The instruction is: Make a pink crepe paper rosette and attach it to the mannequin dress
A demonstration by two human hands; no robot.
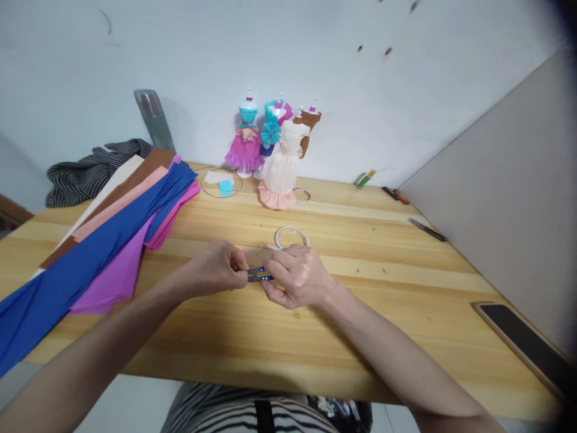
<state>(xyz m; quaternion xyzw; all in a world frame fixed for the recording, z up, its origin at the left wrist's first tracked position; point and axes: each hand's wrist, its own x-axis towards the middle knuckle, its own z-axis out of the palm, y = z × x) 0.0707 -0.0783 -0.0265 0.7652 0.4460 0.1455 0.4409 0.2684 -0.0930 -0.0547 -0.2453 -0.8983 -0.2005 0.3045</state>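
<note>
Both my hands meet at the middle of the wooden table. My left hand is closed in a pinch, its fingertips against a small dark tool with blue parts. My right hand is closed round the same small tool from the right. What the tool is, I cannot make out. A white ring of tape or ribbon lies just behind my right hand, with a thin strand trailing left of it.
Long folded sheets of blue, pink, purple, brown and cream paper lie across the left. Three small dress forms in paper dresses stand at the back by a clear dish. A phone lies right. Pens lie by the grey panel.
</note>
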